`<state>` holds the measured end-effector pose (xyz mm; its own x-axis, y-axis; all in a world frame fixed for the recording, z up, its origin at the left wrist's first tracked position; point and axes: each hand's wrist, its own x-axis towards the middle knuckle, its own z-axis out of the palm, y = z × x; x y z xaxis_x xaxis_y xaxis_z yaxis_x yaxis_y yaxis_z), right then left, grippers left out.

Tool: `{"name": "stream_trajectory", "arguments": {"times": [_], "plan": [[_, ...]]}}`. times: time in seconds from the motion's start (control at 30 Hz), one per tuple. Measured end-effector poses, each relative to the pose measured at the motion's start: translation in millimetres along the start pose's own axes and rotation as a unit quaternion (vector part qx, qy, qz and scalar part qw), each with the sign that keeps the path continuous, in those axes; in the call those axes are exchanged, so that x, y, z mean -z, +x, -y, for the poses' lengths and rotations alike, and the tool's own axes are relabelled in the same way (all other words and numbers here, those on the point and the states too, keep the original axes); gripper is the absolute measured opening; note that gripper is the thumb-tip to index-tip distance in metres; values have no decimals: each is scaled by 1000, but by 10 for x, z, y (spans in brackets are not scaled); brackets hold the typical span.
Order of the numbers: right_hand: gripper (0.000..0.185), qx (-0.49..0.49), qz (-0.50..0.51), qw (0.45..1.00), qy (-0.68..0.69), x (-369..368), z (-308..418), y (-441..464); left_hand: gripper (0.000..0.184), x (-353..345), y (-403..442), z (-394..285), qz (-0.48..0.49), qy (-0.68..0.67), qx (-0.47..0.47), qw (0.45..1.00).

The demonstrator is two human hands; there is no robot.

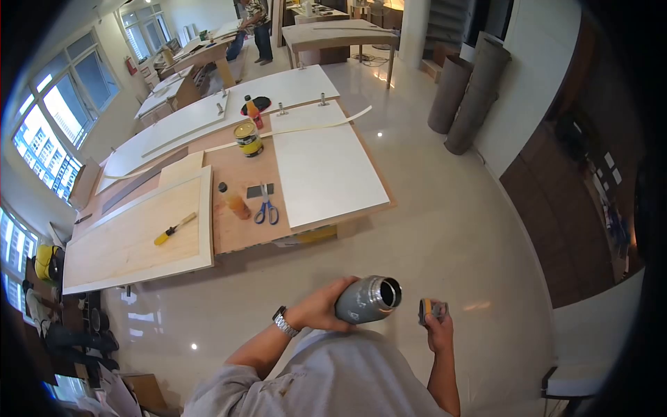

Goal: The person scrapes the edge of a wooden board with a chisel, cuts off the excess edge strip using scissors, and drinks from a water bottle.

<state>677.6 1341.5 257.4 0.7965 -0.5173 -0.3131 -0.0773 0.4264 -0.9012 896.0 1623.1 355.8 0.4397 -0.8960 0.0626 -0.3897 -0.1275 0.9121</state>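
A grey metal insulated bottle [356,304] is tilted to the right in front of my body, its mouth uncovered and the inside dark. My left hand [321,306], with a metal-band watch at the wrist, wraps round its lower part. To the right, apart from the bottle, my right hand [439,332] grips a grey bottle lid [426,311] that shows an orange-brown patch. Beyond my hands, the worktable [240,240] carries blue-handled scissors [265,210], a bottle of orange liquid [235,203] and a yellow-handled tool [174,230].
White panels [330,167] and a framed wooden panel [132,247] lie on the worktable, with a yellow can [248,141] among them. Brown rolls [476,97] lean at the right wall. One person [260,31] stands far back; another [59,323] is at the left.
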Motion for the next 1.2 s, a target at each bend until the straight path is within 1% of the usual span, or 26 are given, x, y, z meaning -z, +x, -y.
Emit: {"name": "stream_trajectory", "arguments": {"times": [0.03, 0.13, 0.23, 0.27, 0.37, 0.4, 0.5, 0.53, 0.63, 0.7, 0.73, 0.77, 0.83, 0.93, 1.0, 1.1, 1.13, 1.2], "plan": [[68, 46, 41, 997, 54, -150, 224, 45, 100, -28, 156, 2, 27, -2, 5, 1000], [76, 144, 102, 984, -22, -476, 805, 242, 97, -84, 662, 58, 89, -19, 24, 996], [79, 210, 120, 964, -113, -493, 1234, 506, 94, -63, 1202, 66, 122, -47, -25, 991], [79, 248, 131, 943, -178, -457, 1412, 600, 91, -51, 1403, 72, 122, -39, -67, 989], [78, 307, 126, 883, -332, -442, 1894, 851, 89, 7, 2086, 108, 151, -28, -152, 976], [76, 305, 106, 879, -351, -436, 2031, 934, 90, 62, 2288, 66, 162, -33, -161, 973], [78, 283, 29, 908, -307, -354, 2353, 1191, 91, 168, 2870, -101, 191, -50, -162, 967], [83, 278, -15, 915, -293, -300, 2395, 1291, 91, 145, 3057, -95, 180, -51, -168, 968], [87, 320, -196, 849, -371, -38, 2323, 1564, 90, 18, 3501, -64, 174, -58, -174, 968], [90, 338, -193, 867, -311, 73, 2275, 1771, 89, -6, 3770, -76, 186, -61, -174, 965], [92, 347, -190, 874, -281, 118, 2307, 1881, 88, -20, 3900, -63, 190, -62, -171, 965], [92, 350, -166, 890, -242, 162, 2368, 1986, 88, -31, 4043, -51, 192, -61, -168, 965], [94, 353, -114, 914, -162, -16, 2680, 2200, 87, -49, 4358, -12, 197, -57, -168, 964], [99, 298, -45, 945, -125, 360, 2801, 2680, 87, -80, 4872, 94, 199, -53, -166, 964], [98, 287, -33, 941, -176, 690, 2903, 3096, 89, -93, 5241, 136, 194, -62, -149, 968], [99, 283, -2, 927, -246, 1072, 3092, 3763, 92, -219, 5774, 321, 115, -33, -160, 980], [99, 282, 7, 921, -267, 1153, 3171, 3960, 93, -239, 5931, 341, 106, -32, -151, 982], [100, 309, 71, 923, -220, 1217, 3380, 4346, 95, -238, 6210, 351, 88, -32, -135, 986]]}}
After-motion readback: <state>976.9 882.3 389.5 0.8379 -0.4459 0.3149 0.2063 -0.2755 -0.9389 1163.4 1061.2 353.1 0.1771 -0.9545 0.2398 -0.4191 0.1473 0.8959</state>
